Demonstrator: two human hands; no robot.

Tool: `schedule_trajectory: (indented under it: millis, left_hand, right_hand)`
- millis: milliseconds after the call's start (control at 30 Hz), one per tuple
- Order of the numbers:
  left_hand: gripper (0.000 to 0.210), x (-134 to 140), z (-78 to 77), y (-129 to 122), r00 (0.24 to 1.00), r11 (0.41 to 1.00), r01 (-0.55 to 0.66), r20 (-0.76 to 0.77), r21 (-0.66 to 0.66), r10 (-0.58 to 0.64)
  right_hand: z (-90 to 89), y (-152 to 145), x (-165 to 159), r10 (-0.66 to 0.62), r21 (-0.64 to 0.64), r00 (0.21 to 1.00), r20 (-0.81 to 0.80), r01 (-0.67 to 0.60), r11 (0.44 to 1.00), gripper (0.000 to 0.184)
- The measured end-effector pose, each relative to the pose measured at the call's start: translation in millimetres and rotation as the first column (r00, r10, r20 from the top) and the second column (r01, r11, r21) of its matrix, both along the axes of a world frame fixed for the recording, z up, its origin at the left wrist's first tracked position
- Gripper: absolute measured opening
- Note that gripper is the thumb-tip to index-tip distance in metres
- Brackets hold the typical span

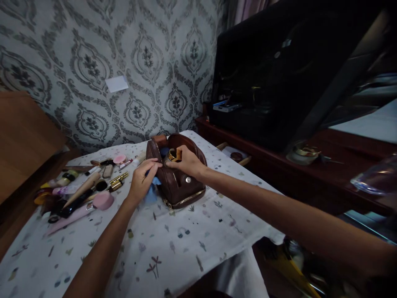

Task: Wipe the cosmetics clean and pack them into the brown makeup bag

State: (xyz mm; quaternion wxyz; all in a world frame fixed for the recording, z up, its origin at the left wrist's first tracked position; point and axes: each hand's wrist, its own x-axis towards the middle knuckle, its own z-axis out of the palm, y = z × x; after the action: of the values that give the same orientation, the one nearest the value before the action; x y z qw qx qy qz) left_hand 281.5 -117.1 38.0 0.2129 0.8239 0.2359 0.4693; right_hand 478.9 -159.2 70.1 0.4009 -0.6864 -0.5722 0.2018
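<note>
A brown leather bag (181,198) with gold zippers stands on the patterned white cloth, its top open. My left hand (144,177) is closed on the bag's left edge, fingertips at the opening. Just below that hand, something light blue (151,195) lies against the bag; its kind is unclear. Over the opening, my right hand (188,162) is closed with the fingers around a round, shiny gold-rimmed thing (173,155). The hand hides part of it, so I cannot tell its kind. Something dark blue shows inside the bag behind it.
Left of the bag lies a pile of cosmetics, with a pink-capped tube (104,200), gold lipstick tubes (119,179) and a pink round compact (119,159). A large black screen (248,78) stands on the dark red cabinet (338,165) at right, above a partly open drawer (246,160).
</note>
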Motion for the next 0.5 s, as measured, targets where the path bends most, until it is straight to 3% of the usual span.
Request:
schedule_trajectory:
  millis: [67,133,333,500]
  left_hand:
    - [0.031,2,-2.0,-2,1.000,1.000,-0.011,0.029,-0.001,0.011]
    - [0.030,3,-4.9,-3,0.998,1.000,-0.013,0.065,-0.009,0.013]
    - [0.027,4,-12.5,-4,0.990,1.000,-0.007,0.140,-0.013,0.009]
    - [0.027,3,-12.3,-4,0.990,0.999,0.009,0.138,-0.035,-0.004]
  right_hand:
    - [1.8,11,0,-0.012,-0.190,0.994,0.107,0.032,0.981,0.051]
    - [3.5,21,-1,-0.025,-0.278,0.988,0.153,0.067,0.958,0.056]
    - [0.5,45,-12,-0.018,-0.391,0.971,0.237,0.113,0.913,0.080]
    - [-4.8,55,-15,-0.005,-0.404,0.963,0.271,0.119,0.907,0.074]
